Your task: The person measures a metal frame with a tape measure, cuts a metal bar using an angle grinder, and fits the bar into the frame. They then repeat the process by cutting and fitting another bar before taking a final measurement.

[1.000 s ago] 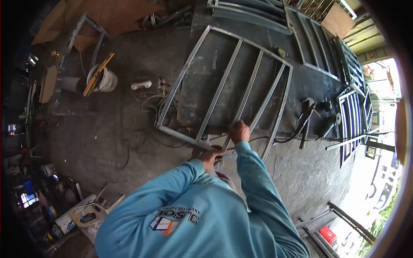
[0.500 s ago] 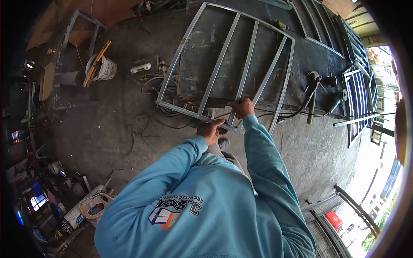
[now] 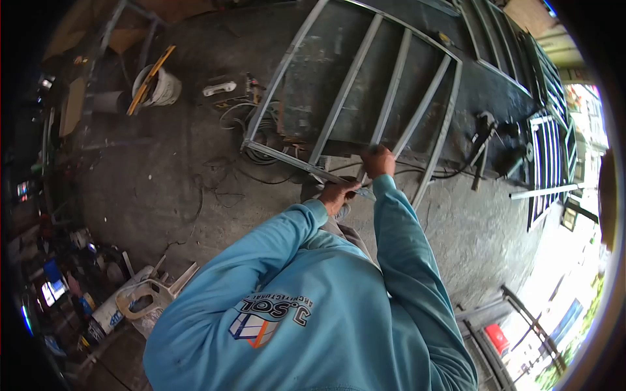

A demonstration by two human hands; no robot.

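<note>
A grey metal frame point(image 3: 392, 85), made of square tubes with several crossbars, lies tilted across a dark worktable and reaches past its near edge toward me. My left hand point(image 3: 338, 196) is closed around the frame's near rail, with part of the fingers hidden under it. Just to the right and slightly farther off, my right hand point(image 3: 379, 161) wraps around the near end of one crossbar. Both hands sit in front of my body, close together.
Pliers-like clamp tools point(image 3: 484, 133) and a green angle grinder point(image 3: 520, 160) are at the table's right. Other barred metal frames point(image 3: 548, 153) stand beyond. A white bucket point(image 3: 165, 89) with a yellow level point(image 3: 151, 79) stands left. Cables point(image 3: 238, 117) lie near the table's left edge.
The frame and both hands appear slightly farther right in the picture, as does the table, so the view has shifted. Both hands keep their hold on the frame.
</note>
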